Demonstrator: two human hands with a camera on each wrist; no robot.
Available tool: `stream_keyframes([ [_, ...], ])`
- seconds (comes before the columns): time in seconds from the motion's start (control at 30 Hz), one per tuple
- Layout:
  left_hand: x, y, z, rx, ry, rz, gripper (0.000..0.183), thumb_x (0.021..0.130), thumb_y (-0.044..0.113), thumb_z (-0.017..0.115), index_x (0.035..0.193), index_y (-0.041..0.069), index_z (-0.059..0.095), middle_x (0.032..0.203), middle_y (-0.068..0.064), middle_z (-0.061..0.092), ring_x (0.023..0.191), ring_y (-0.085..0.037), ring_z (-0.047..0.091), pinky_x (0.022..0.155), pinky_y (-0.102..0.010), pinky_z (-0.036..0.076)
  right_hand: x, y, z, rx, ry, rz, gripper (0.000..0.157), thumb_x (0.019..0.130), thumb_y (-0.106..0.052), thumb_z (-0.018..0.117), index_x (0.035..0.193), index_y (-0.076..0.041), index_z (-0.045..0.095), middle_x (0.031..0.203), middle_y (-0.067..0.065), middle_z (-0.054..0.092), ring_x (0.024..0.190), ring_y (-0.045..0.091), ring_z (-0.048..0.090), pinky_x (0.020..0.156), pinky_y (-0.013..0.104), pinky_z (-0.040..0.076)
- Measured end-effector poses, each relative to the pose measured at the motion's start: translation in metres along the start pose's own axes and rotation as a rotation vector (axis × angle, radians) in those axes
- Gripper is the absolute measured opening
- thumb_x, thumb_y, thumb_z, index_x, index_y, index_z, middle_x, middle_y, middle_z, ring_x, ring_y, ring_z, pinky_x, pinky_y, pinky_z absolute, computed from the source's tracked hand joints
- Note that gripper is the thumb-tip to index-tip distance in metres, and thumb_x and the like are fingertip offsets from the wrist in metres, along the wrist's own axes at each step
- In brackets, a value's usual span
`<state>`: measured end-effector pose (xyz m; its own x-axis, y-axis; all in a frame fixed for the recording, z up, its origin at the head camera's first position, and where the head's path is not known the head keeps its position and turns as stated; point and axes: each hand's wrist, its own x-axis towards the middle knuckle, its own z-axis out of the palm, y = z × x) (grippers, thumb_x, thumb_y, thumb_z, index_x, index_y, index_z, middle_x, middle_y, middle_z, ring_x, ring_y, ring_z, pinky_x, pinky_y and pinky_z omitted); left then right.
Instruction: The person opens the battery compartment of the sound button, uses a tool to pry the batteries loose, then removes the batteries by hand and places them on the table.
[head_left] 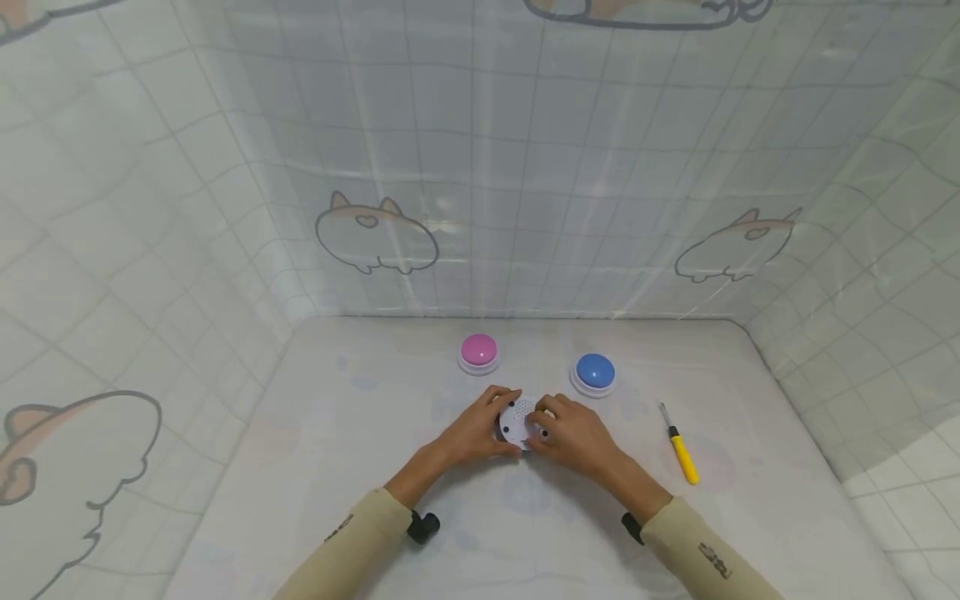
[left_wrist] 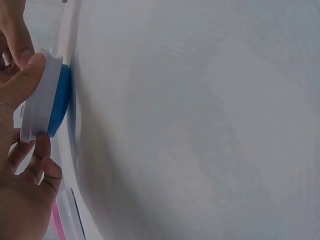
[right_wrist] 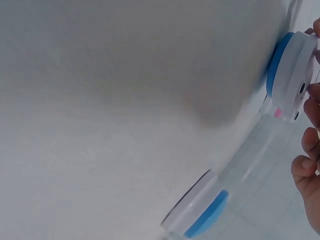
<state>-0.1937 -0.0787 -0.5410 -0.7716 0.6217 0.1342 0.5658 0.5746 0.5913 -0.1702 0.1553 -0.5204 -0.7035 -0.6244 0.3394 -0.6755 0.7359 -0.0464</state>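
An upturned white push button (head_left: 514,423) stands between both hands, its flat underside up, with small speaker holes and black dots. Its blue dome (left_wrist: 59,102) faces down against the tabletop. My left hand (head_left: 474,427) grips it by the rim, thumb on the near side and fingers on the far side. From the right, my right hand (head_left: 576,437) has curled fingertips and thumb at its underside and right edge. In the right wrist view, those fingers (right_wrist: 311,107) touch the white base (right_wrist: 295,72). Any small piece under the fingertips is hidden.
Beyond the hands, a pink-domed button (head_left: 478,352) and a blue-domed button (head_left: 595,372) stand upright. A screwdriver (head_left: 681,450) with a yellow handle lies to the right, tip pointing away. Tile-patterned walls (head_left: 495,208) enclose the white tabletop (head_left: 360,400) at the back and sides.
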Motion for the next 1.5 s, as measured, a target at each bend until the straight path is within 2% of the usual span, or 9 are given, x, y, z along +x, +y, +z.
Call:
stream_keyframes([
  [0.23,0.000,-0.001,-0.001,-0.001,0.001,-0.018,0.098,0.077,0.041,0.087,0.156,0.013,0.036,0.147,-0.002,0.041,0.117,-0.013,0.051,0.102,-0.033,0.045,0.004,-0.001,0.003,-0.092,0.062,-0.102,0.033,0.083,-0.047,0.079,0.098,-0.018,0.075,0.098,-0.005,0.064,0.088,0.013,0.057,0.073,0.030,0.052],
  [0.6,-0.001,-0.001,-0.002,-0.017,0.017,0.014,0.095,0.076,0.037,0.089,0.153,0.007,0.040,0.144,-0.006,0.044,0.129,-0.021,0.050,0.108,-0.039,0.042,0.006,-0.001,0.005,-0.097,0.096,-0.146,0.030,0.082,-0.043,0.081,0.095,-0.017,0.076,0.096,-0.003,0.066,0.087,0.015,0.058,0.072,0.032,0.052],
  [1.0,0.000,-0.004,-0.003,-0.021,-0.004,0.002,0.094,0.077,0.037,0.088,0.153,0.009,0.040,0.144,-0.004,0.044,0.130,-0.021,0.049,0.110,-0.038,0.041,0.009,0.000,0.005,-0.095,0.079,-0.160,0.032,0.081,-0.044,0.082,0.096,-0.016,0.077,0.095,-0.003,0.066,0.086,0.015,0.059,0.072,0.029,0.052],
  [1.23,0.002,-0.008,-0.001,-0.034,-0.016,-0.016,0.094,0.077,0.038,0.088,0.153,0.013,0.040,0.144,-0.002,0.045,0.129,-0.017,0.049,0.110,-0.036,0.040,0.011,0.002,0.004,-0.114,0.065,-0.201,0.034,0.083,-0.046,0.080,0.095,-0.015,0.076,0.094,-0.003,0.067,0.086,0.014,0.059,0.073,0.029,0.052],
  [1.5,0.005,-0.009,-0.004,-0.055,-0.039,-0.031,0.092,0.077,0.038,0.088,0.152,0.014,0.041,0.144,-0.001,0.045,0.114,-0.011,0.050,0.098,-0.029,0.045,0.015,0.006,0.006,-0.133,0.092,-0.265,0.029,0.084,-0.044,0.079,0.093,-0.016,0.077,0.094,-0.002,0.067,0.084,0.014,0.060,0.073,0.031,0.053],
])
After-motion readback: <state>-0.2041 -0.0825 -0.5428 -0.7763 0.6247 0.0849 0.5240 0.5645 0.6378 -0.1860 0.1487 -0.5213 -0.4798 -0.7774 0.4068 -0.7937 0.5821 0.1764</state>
